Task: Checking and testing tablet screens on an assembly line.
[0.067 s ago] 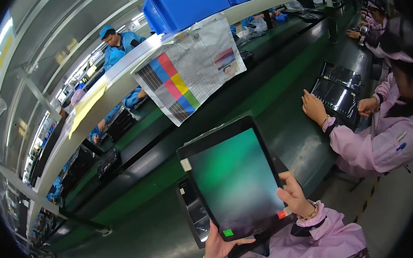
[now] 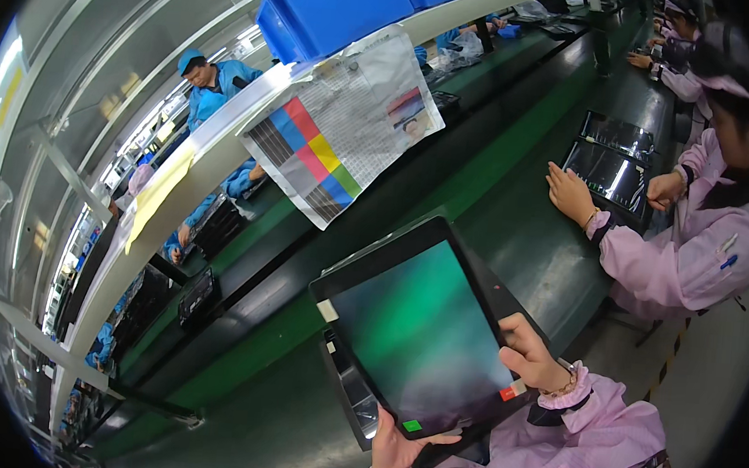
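Between both hands (image 2: 530,356) tilts a flat, glossy rectangular tablet (image 2: 424,330).

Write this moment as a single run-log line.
left hand: grips tablet bottom edge | right hand: grips its right edge | tablet: lifted, tilted above green bench

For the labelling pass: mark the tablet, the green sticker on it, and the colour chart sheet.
tablet (image 2: 424,330), head view, middle of its glossy screen.
green sticker (image 2: 412,425), head view, centre of the small square at the screen's lower corner.
colour chart sheet (image 2: 323,155), head view, on the yellow band of its stripes.
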The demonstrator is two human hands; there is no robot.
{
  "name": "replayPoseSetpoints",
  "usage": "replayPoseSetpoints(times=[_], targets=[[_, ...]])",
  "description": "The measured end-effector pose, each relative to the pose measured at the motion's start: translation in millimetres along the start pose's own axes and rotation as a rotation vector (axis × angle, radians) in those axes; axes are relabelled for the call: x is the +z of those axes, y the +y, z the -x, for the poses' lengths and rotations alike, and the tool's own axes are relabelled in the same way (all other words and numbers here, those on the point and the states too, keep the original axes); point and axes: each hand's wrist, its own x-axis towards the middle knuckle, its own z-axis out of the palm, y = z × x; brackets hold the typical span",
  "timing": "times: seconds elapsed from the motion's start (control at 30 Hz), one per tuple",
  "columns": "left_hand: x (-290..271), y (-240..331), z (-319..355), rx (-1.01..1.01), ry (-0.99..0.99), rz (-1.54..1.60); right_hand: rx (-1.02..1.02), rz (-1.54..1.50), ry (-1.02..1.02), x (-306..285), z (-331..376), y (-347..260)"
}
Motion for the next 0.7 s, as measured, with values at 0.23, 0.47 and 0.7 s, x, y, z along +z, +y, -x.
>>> replayPoseSetpoints(times=[0.23,0.47,0.7], targets=[[-34.9,-15.3,17.0,0.132,0.027,0.012,-0.137,0.062,0.131,11.6,-40.6,-34.6],[-19.5,-14.8,25.9,-0.057,0.031,-0.102,-0.279,0.094,0.276,20.6,-59.1,-55.0],[-23.5,-16.4,22.0,-0.089,0.192,-0.105,-0.110,-0.121,0.274,15.2,-50.3,-54.6]])
